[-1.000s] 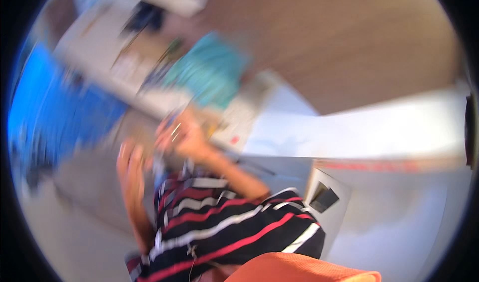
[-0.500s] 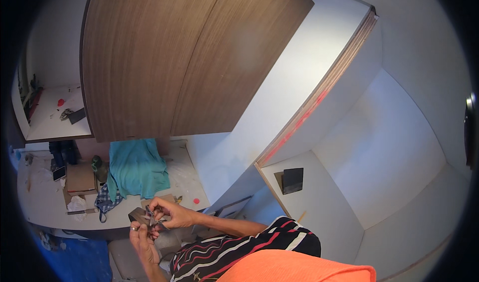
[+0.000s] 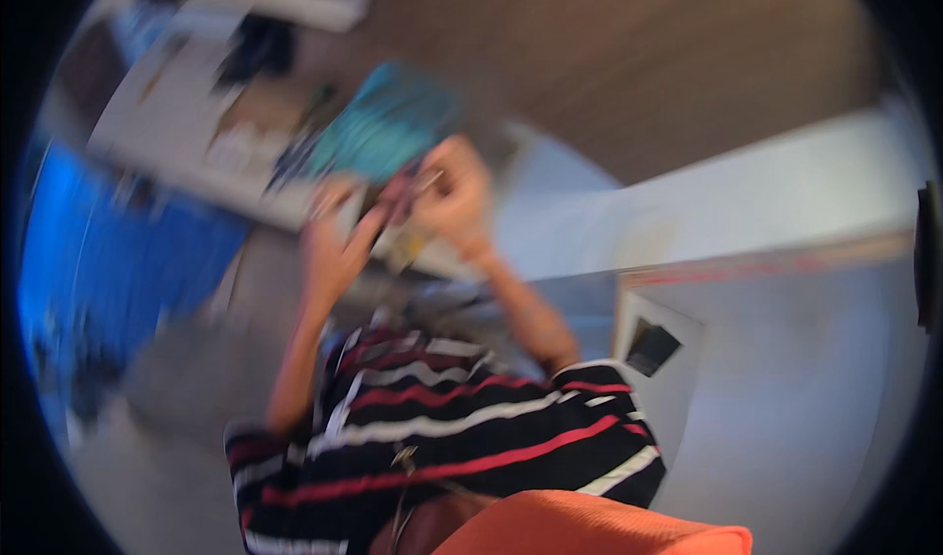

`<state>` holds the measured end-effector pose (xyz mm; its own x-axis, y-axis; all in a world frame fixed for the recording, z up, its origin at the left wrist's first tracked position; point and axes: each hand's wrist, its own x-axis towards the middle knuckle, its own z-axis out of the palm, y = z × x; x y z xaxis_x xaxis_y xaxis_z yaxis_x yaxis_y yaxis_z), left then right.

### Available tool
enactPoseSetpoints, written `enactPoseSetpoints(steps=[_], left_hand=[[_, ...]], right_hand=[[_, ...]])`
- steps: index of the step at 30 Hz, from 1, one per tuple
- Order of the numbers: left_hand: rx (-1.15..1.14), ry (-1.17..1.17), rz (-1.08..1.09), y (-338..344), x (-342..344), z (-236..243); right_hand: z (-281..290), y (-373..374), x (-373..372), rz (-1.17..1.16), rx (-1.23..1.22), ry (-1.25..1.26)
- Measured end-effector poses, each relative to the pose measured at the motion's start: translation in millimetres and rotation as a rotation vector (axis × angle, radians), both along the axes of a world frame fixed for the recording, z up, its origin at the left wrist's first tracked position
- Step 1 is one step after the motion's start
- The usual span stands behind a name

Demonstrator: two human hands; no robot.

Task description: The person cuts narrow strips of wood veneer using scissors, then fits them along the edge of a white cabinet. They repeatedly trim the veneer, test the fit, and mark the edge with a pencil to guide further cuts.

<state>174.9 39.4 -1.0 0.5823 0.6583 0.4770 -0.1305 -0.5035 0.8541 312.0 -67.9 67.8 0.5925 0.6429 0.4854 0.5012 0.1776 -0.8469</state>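
My left hand [image 3: 339, 241] and my right hand [image 3: 454, 199] are raised close together in front of my striped shirt. Between them is a narrow dark strip [image 3: 397, 194], smeared by motion. The thumb of my left hand presses against the strip's lower end. Curled fingers of my right hand close at its upper end, where a thin pale, metallic-looking piece [image 3: 430, 178] shows; blur hides what it is. Just beyond the hands, a teal cloth [image 3: 388, 123] lies bunched on the worktop [image 3: 147, 147].
Behind the cloth stand a cardboard box [image 3: 260, 113] and a dark item [image 3: 257, 49]. Large brown wood panels [image 3: 629, 54] fill the upper right. A white panel edge [image 3: 766, 246] runs across at right, with a small black piece [image 3: 652, 347] below it. Blue sheeting [image 3: 128, 250] hangs at left.
My view has swung, shifting the hands and worktop up and rightward in the picture and blurring it. Both hands stay together at the strip, which now looks straighter than its earlier curl.
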Motion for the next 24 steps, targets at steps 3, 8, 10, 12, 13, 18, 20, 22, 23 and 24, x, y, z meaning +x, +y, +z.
enactPoseSetpoints(steps=[3,8,10,12,13,18,20,22,23,24], left_hand=[[-0.197,-0.005,-0.265,0.0,15.4,12.6],[-0.507,-0.071,-0.423,-7.0,7.4,46.0],[-0.511,-0.051,-0.389,-8.0,-0.2,54.8],[-0.511,-0.060,-0.363,-7.5,-7.9,59.0],[-0.531,-0.025,-0.362,-6.7,-11.7,59.5],[-0.568,0.096,-0.301,-4.8,-30.1,57.7],[-0.532,0.133,-0.258,-1.2,-39.7,58.9],[-0.522,0.174,-0.220,1.9,-51.5,60.6],[-0.518,0.198,-0.205,3.3,-56.7,61.2],[-0.507,0.222,-0.188,4.2,-61.0,61.6]], right_hand=[[5.2,9.3,11.9,0.253,0.029,0.403],[8.7,16.9,28.8,0.426,0.036,0.562],[9.4,17.4,26.6,0.445,-0.007,0.607],[10.0,18.7,22.6,0.455,-0.048,0.638],[10.0,19.6,20.8,0.454,-0.075,0.644],[1.2,9.0,23.1,0.511,-0.200,0.552],[-6.7,-1.2,26.5,0.493,-0.295,0.503],[-17.0,-10.4,28.7,0.507,-0.383,0.476],[-22.2,-14.4,29.1,0.541,-0.410,0.471],[-26.6,-18.8,29.5,0.573,-0.436,0.465]])
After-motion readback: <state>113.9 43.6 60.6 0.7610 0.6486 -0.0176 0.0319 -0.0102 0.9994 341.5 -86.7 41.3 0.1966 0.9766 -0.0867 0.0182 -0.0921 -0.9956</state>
